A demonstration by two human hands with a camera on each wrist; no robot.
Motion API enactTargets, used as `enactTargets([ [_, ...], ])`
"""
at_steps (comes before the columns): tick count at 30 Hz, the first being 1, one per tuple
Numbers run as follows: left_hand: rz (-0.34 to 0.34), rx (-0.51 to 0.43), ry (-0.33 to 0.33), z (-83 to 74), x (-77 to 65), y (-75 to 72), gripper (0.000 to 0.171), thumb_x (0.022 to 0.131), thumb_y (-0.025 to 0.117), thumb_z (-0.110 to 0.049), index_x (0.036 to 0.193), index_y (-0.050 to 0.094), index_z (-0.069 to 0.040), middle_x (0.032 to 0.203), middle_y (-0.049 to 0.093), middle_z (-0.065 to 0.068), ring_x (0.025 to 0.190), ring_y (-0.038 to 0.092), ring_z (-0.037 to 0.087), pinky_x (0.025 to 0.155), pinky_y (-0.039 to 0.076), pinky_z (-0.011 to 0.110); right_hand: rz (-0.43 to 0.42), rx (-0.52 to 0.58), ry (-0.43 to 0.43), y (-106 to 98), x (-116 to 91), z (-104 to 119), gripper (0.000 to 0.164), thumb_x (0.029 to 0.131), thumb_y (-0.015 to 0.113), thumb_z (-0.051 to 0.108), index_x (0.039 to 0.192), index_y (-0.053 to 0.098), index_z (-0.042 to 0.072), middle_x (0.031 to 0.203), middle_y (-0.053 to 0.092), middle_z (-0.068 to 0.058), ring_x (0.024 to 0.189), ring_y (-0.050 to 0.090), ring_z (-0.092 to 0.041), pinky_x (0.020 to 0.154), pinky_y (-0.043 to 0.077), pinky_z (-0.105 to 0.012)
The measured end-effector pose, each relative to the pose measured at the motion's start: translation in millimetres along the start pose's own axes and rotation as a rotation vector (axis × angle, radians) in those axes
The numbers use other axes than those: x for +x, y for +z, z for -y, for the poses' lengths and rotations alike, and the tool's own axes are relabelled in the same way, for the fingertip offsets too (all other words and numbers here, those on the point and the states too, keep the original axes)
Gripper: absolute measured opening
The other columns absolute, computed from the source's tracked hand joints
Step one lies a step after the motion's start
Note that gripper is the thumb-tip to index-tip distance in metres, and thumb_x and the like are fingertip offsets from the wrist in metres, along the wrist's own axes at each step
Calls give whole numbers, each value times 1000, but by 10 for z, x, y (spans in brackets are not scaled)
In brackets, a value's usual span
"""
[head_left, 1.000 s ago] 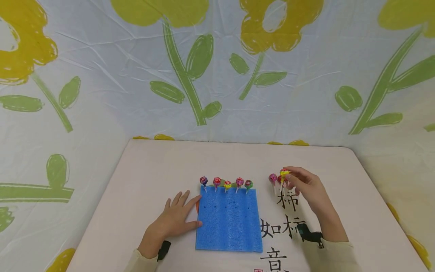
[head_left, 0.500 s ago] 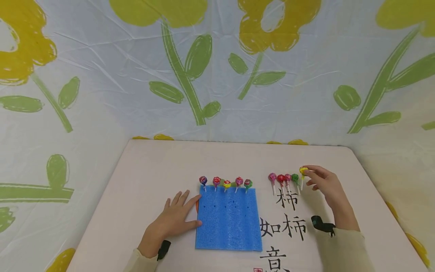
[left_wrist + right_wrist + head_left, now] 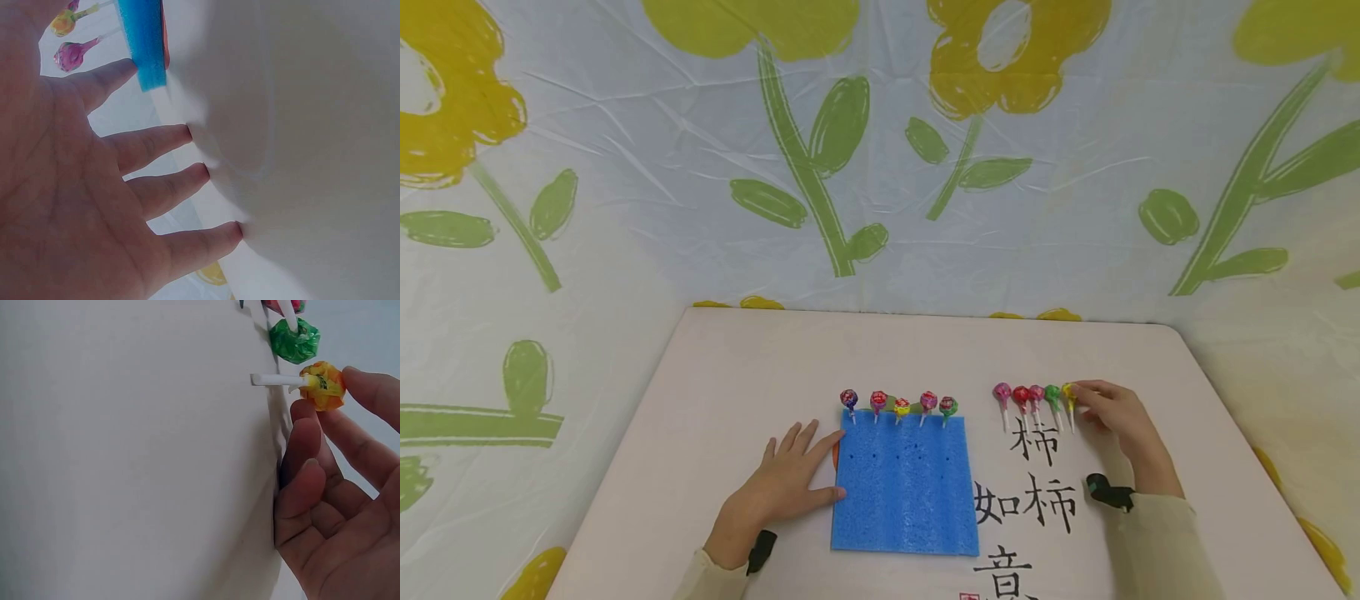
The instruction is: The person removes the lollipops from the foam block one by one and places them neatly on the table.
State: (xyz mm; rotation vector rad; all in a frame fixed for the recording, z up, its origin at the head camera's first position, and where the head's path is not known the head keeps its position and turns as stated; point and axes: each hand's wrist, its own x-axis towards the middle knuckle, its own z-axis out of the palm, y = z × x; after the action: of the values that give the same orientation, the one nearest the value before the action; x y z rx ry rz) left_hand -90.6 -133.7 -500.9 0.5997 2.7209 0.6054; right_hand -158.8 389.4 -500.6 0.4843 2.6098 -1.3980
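Note:
My left hand (image 3: 788, 483) lies with fingers spread, its index fingertip and thumb at the left edge of a blue foam board (image 3: 904, 500); the other fingertips touch the table in the left wrist view. Along the board's far edge several wrapped lollipops stand with their sticks in it, among them a dark blue one (image 3: 848, 398) and a yellow one (image 3: 902, 407). My right hand (image 3: 1123, 421) pinches the head of another yellow lollipop (image 3: 324, 386) between thumb and fingers. That lollipop is at the right end of a row, beside a green lollipop (image 3: 1052, 392).
The row continues left with red and pink lollipops (image 3: 1002, 390), sticks toward me. Black brush characters (image 3: 1049, 502) mark the pale table (image 3: 760, 358) right of the board. A flower-printed cloth (image 3: 700, 125) rises behind and around the table.
My right hand has carried the yellow lollipop rightward past the green one, then lowered it to the table at the row's end. The left hand has stayed in place.

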Motion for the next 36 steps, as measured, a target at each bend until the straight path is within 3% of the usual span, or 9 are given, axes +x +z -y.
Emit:
enactTargets([
  [16,0,-2,-1,0,-9,14,83,87,70,-58,155,38,-23,159,27,22,144,20,50,105,18,76,-33,-67,15,81,18,3,56,101,57,43,131,59,-4,113,60,-21,74,53,-21,57,43,-28],
  [36,4,5,-10,-5,3,11,82,87,69,-58,155,38,-24,159,27,21,145,20,50,107,16,75,-33,-66,21,63,30,-21,61,101,53,47,137,55,-2,118,59,-25,81,54,-24,59,45,-27],
])
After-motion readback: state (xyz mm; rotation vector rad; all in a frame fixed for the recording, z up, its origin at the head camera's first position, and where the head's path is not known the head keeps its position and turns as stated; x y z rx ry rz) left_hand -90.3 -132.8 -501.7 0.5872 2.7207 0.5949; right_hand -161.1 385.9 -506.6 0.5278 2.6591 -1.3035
